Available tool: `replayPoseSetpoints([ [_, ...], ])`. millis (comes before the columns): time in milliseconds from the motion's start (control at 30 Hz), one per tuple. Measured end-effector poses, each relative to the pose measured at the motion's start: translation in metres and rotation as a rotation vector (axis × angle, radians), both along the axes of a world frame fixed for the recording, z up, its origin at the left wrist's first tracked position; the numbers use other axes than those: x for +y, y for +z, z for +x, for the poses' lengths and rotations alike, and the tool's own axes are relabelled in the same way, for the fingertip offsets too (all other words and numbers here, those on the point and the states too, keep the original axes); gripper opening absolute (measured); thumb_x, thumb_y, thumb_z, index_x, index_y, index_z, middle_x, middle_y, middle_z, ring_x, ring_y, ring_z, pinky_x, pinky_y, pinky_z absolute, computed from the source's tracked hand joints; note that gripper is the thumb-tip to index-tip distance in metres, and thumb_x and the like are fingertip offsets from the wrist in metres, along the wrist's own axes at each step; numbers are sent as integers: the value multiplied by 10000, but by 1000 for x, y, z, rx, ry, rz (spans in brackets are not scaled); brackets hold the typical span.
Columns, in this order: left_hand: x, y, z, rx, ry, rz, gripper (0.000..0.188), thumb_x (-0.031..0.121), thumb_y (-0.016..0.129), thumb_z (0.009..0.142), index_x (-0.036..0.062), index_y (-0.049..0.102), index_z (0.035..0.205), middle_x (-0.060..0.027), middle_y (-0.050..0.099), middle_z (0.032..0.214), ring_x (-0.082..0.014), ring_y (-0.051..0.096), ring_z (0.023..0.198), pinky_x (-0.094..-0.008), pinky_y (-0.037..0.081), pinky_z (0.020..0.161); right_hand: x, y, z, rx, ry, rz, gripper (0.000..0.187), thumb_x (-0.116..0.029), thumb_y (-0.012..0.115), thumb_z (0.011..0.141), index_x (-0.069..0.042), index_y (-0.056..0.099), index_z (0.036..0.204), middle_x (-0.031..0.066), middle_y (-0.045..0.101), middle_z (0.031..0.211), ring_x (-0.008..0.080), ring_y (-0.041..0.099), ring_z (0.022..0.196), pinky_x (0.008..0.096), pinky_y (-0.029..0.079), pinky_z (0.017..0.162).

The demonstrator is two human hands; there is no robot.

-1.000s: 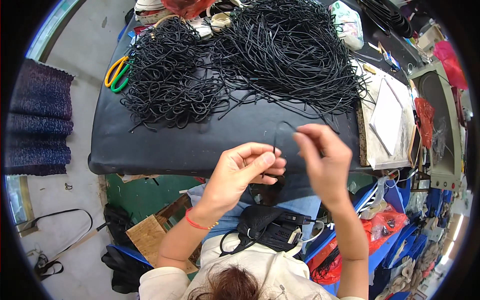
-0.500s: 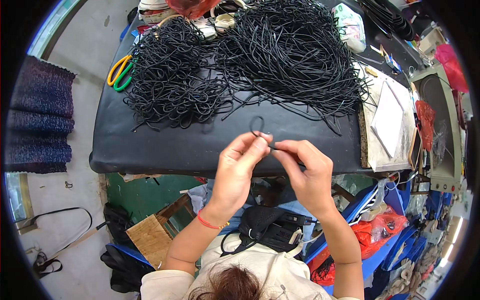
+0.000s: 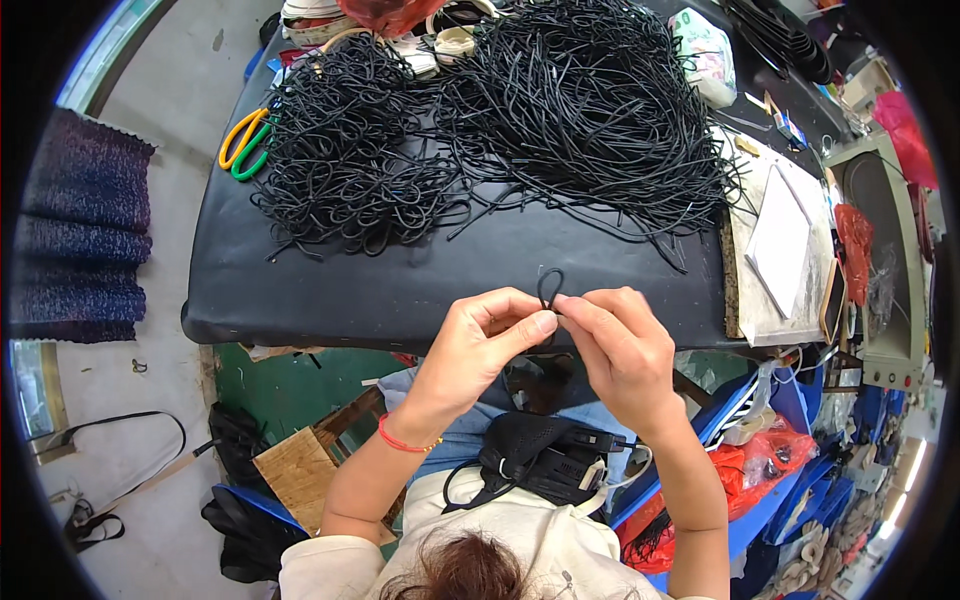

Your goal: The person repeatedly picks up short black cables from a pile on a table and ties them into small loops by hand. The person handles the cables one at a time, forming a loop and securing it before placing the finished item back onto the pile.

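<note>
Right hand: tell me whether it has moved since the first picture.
Yes: the right hand has shifted left, away from the pale board, and slightly toward the person.

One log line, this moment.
left hand: pinching black cord | right hand: at same cord | cord: looped | cord piles: on table

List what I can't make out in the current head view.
Head view:
Looped cord, lower part and ends: mostly hidden by the pinching fingers of the left hand and right hand.
Scissors, blade end: hidden by the looser left-hand cord pile.
Red plastic bag at the top: cut off by the picture's upper edge.
</note>
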State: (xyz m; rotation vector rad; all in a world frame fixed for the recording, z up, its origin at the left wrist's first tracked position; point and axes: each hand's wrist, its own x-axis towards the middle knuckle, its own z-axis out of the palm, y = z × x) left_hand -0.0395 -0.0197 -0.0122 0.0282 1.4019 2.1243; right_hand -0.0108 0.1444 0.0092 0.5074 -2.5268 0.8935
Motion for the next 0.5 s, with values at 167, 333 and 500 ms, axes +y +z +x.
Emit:
replayPoseSetpoints([
  [167, -4, 4, -4, 333, 54, -441, 108, 68, 568, 851, -9, 636, 883, -62, 620, 804, -106, 568, 740, -261, 460, 665, 15, 34, 8, -78, 48, 272, 225, -3, 626, 673, -34, 609, 895, 60, 542, 783, 208, 509, 683, 318, 376, 623],
  [333, -6, 11, 6, 496, -168, -281, 167, 2, 548, 844, -26, 632, 986, -73, 606, 862, -121, 572, 770, -252, 467, 687, 13, 34, -20, -132, 7, -47, 150, 31, 586, 737, -34, 596, 873, 101, 536, 787, 262, 538, 703, 337, 441, 601],
  [500, -5, 9, 1, 3, -140, 177, 306, 101, 544, 886, -15, 525, 1168, -54, 598, 954, -86, 567, 819, -229, 474, 752, 4, 10, -2, -347, 43, -260, 108, 4, 582, 794, 15, 591, 901, 114, 547, 736, 228, 557, 627, 299, 441, 565],
])
